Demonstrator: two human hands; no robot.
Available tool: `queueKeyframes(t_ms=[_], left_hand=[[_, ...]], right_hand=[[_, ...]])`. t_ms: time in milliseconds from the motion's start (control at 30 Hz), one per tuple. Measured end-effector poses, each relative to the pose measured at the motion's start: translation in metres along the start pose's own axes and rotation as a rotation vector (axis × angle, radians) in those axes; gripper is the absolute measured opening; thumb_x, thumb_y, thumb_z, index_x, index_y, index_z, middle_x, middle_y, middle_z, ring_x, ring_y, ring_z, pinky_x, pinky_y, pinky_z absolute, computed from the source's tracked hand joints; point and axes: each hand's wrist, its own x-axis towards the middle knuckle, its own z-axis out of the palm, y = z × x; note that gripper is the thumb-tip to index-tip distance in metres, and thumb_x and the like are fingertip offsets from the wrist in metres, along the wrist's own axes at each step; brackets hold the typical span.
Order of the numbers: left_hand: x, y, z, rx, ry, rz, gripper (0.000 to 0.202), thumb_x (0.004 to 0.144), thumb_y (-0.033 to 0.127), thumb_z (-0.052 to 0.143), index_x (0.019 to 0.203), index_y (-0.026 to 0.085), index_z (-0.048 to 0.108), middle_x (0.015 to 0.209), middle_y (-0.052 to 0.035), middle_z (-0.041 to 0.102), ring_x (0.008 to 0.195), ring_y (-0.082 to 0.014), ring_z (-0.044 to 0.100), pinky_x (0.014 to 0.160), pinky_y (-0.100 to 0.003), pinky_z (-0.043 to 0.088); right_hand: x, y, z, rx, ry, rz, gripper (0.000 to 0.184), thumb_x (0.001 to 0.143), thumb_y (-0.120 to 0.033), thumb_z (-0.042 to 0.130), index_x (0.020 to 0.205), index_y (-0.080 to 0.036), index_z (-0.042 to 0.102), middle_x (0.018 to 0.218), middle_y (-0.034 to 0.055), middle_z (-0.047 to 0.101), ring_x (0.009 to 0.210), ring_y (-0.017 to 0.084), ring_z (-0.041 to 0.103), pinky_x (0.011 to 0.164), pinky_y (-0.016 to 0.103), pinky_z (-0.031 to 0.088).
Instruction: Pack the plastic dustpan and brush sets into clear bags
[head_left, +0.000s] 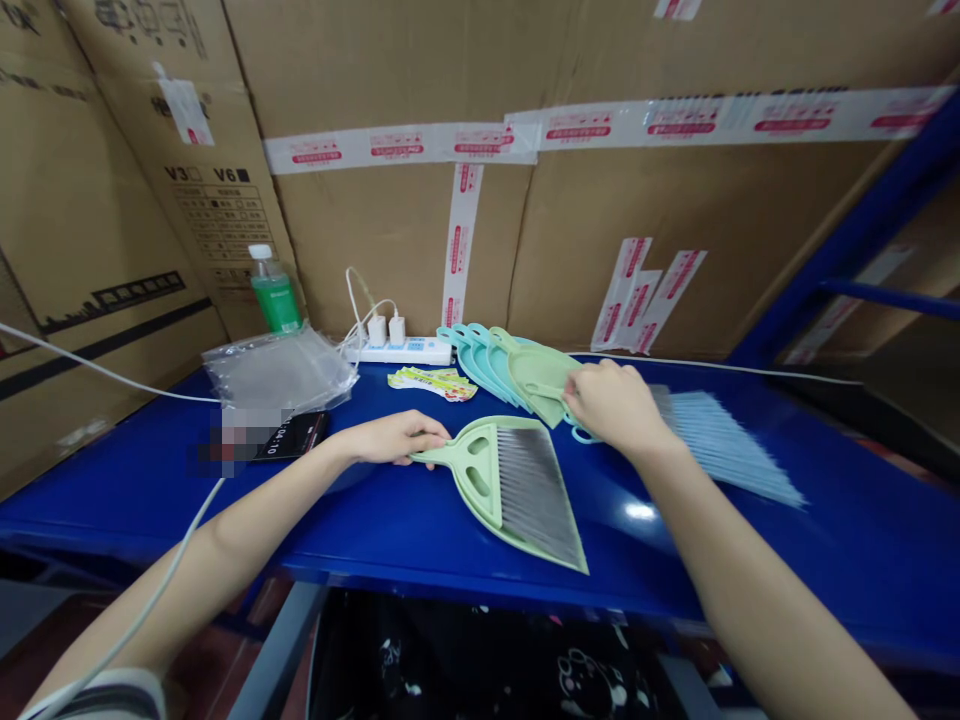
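Note:
My left hand (401, 438) is closed around the handle of a light green dustpan (536, 548). A green hand brush (489, 470) with grey bristles lies nested in that pan, bristles toward the right. My right hand (619, 405) is closed on the handle of another green brush (546, 390); its middle is hidden under my fingers, and grey bristles show behind the hand. Beneath that handle is a second green dustpan (536, 362), overlapping several blue dustpans (480, 362). Blue brushes (727, 445) with light blue bristles lie just right of my right hand.
Printed labels (431, 383) lie before a white power strip (409, 350) with two chargers. At left are clear plastic bags (277, 370), a green-labelled bottle (275, 295) and a phone (296, 437). Cardboard (390, 230) walls the back of the blue table (360, 530). A white cable crosses my left arm.

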Motion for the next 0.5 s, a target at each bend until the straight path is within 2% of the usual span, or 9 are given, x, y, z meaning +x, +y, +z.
queueKeyframes(t_ms=[100,167,367,500], left_hand=[[0.000,-0.001,-0.001,0.021,-0.005,-0.003,0.041,0.086,0.051,0.048,0.094,0.013,0.061,0.063,0.0024,0.055,0.042,-0.0044,0.034,0.038,-0.016,0.028],[0.000,-0.002,-0.001,0.025,-0.009,0.000,0.042,0.086,0.052,0.047,0.094,0.014,0.061,0.063,0.0024,0.055,0.042,-0.0046,0.034,0.038,-0.017,0.028],[0.000,-0.003,-0.001,0.026,-0.009,0.011,0.040,0.087,0.051,0.047,0.094,0.014,0.062,0.063,0.0022,0.056,0.044,-0.0051,0.035,0.040,-0.017,0.028],[0.000,-0.002,0.000,0.032,-0.010,0.015,0.038,0.087,0.049,0.046,0.095,0.014,0.061,0.063,0.0028,0.055,0.043,-0.0049,0.035,0.039,-0.016,0.028]], right_hand=[[0.001,0.011,0.002,-0.029,-0.112,0.044,0.027,0.084,-0.013,0.045,0.092,-0.010,0.071,0.100,0.0174,0.069,0.097,0.031,0.058,0.076,0.037,0.041],[0.002,0.015,0.006,-0.040,-0.137,0.031,0.028,0.083,-0.014,0.047,0.095,-0.011,0.071,0.103,0.0175,0.068,0.099,0.030,0.058,0.076,0.036,0.041],[0.008,0.026,0.019,-0.063,-0.103,-0.018,0.027,0.078,-0.020,0.055,0.097,-0.014,0.073,0.099,0.0179,0.067,0.094,0.030,0.057,0.071,0.035,0.044],[0.008,0.026,0.018,-0.098,-0.082,0.017,0.026,0.079,-0.019,0.051,0.091,-0.012,0.073,0.100,0.0185,0.066,0.097,0.031,0.055,0.074,0.037,0.043]])
